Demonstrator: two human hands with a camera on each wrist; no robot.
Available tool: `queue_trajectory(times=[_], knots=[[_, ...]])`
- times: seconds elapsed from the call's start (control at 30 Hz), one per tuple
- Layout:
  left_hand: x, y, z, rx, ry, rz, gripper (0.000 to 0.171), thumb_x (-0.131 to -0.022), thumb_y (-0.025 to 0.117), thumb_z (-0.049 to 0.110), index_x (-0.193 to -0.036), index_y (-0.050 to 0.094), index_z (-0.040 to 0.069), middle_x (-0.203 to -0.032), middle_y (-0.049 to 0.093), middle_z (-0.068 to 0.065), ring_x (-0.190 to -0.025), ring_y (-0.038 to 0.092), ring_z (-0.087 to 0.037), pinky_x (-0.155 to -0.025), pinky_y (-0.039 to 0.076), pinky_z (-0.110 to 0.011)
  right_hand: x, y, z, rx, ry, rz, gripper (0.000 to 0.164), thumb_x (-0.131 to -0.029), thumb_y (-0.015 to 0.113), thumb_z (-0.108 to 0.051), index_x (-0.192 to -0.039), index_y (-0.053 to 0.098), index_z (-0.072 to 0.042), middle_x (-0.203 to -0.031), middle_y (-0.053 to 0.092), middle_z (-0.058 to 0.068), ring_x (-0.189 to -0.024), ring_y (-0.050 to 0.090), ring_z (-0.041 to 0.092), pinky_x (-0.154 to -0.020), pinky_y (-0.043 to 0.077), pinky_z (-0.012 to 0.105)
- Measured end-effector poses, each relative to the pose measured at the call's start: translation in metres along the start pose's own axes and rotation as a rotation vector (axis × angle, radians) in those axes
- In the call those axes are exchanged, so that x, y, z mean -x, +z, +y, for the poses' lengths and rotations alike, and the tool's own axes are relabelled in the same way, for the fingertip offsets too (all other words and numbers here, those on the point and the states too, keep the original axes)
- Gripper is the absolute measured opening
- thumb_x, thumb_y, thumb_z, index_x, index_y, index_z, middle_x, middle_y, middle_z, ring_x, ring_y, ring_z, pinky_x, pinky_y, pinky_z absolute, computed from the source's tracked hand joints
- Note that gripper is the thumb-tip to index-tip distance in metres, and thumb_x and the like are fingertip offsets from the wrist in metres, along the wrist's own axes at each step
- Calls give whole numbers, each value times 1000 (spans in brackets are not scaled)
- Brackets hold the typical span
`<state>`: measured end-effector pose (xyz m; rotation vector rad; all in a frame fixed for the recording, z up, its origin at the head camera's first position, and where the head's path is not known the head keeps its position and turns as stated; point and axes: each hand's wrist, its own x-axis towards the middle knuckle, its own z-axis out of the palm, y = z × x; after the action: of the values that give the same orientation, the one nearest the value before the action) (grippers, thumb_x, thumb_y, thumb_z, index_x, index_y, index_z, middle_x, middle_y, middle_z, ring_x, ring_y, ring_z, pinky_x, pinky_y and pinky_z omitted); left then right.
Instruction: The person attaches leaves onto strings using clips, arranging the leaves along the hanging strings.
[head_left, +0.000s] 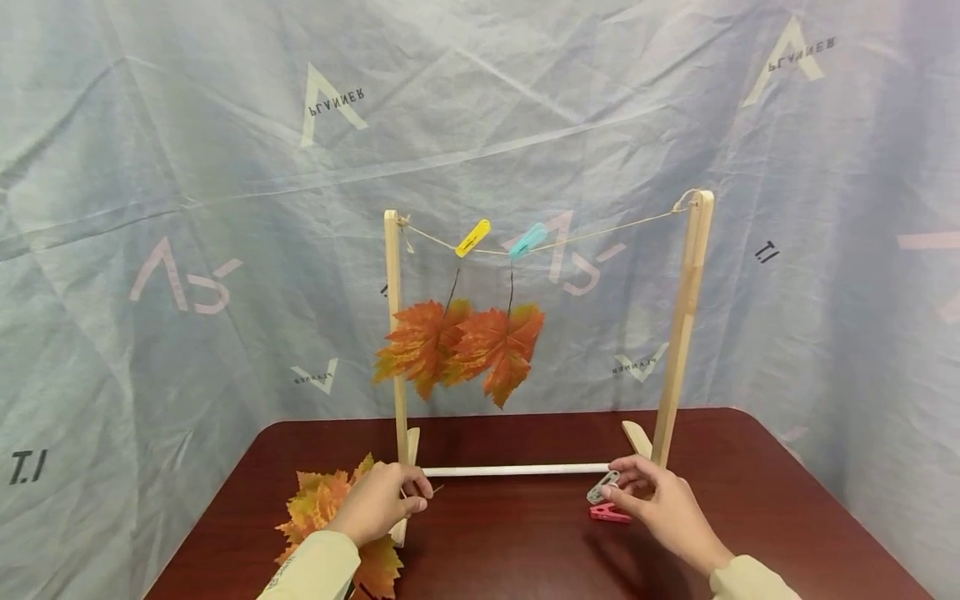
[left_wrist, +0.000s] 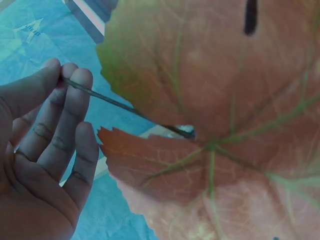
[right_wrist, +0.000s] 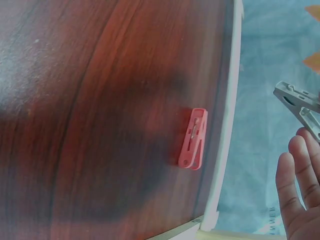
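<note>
My left hand [head_left: 380, 498] pinches an orange artificial maple leaf [left_wrist: 250, 90] by its thin dark stem [left_wrist: 112, 102], between thumb and fingertips. In the head view, orange-yellow leaves [head_left: 315, 504] show beside and below that wrist. My right hand [head_left: 666, 507] holds a grey clothespin [head_left: 602, 488] at its fingertips, clear of the table. A red clothespin [right_wrist: 194, 140] lies on the table just below it. Two more maple leaves [head_left: 502, 342] hang by their stems from a string [head_left: 600, 230], one under a yellow clothespin [head_left: 473, 237], one under a light-blue clothespin [head_left: 528, 240].
A wooden frame stands on the dark red-brown table [head_left: 517, 542], with a left post [head_left: 395, 317], a right post [head_left: 684, 325] and a white crossbar [head_left: 517, 471] low between them. The string sags between the post tops. Grey printed cloth [head_left: 210, 167] surrounds the table.
</note>
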<state>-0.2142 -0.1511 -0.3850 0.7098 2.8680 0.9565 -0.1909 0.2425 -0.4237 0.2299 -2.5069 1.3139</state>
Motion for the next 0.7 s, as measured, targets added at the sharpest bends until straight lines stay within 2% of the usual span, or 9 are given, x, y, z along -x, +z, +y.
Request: queue_trajectory(times=[0.3,0.6,0.7], knots=[[0,-1,11,111,-9,68,10,-90,75,3,-92,74,13,-73,68,5,-61,62,-11,-55,51,-30,-8,1,-9,15,-67,39,34,-84,85,-19,-112,68,-8,-88,71,-3,-75,64,6,-67,51,25],[-5,-1,28,100,-34,133,9,-91,75,3,-91,74,13,-73,68,4,-60,61,-11,-53,50,-31,-15,-9,-18,61,-106,42,30,-85,85,-19,-109,69,-10,-87,71,-3,-77,64,6,-68,54,26],[-7,1,32,100,-33,168,4,-91,76,7,-91,75,11,-72,67,5,-59,60,-10,-54,49,-30,-15,-13,-22,56,-119,39,29,-86,84,-19,-110,69,-10,-89,71,-2,-78,65,6,-69,56,27]])
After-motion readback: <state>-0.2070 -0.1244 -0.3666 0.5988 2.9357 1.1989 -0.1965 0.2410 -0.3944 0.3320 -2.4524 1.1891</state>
